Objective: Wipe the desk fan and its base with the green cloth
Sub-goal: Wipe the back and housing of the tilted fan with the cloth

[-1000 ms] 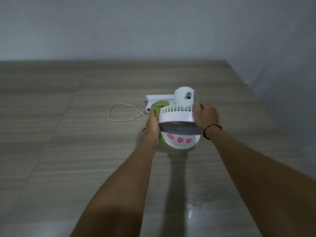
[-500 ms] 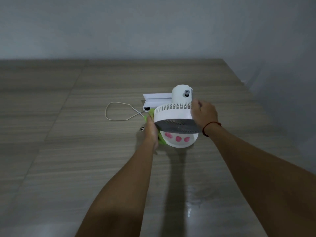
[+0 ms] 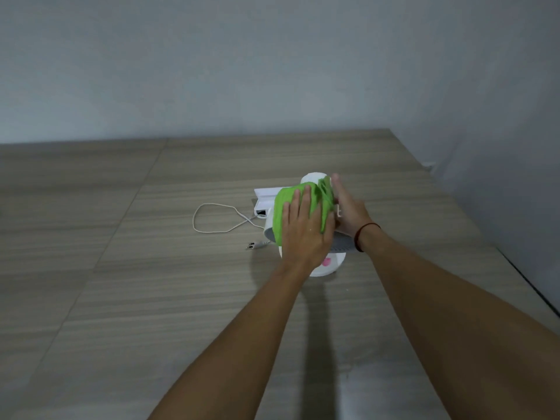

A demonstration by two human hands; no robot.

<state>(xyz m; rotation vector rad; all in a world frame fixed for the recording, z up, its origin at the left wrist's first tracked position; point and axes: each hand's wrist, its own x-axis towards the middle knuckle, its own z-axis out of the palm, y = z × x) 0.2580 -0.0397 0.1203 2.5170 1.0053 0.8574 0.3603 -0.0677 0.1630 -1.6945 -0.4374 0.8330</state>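
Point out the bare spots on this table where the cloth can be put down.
Bare table spreads left of the white cord, and behind the fan to the wall. Nearer, both forearms cross it. Crowded: the fan itself, with the left hand pressing the green cloth, the right hand, the plug and a white box.

Dim, even, cool grey indoor light. A long soft shadow (image 3: 315,344) runs from the fan's base toward six o'clock across the wooden surface (image 3: 121,298). A faint pale sheen (image 3: 348,386) lies near five o'clock. The hands look slightly motion-blurred. Wide-angle bending shows at the frame edges.
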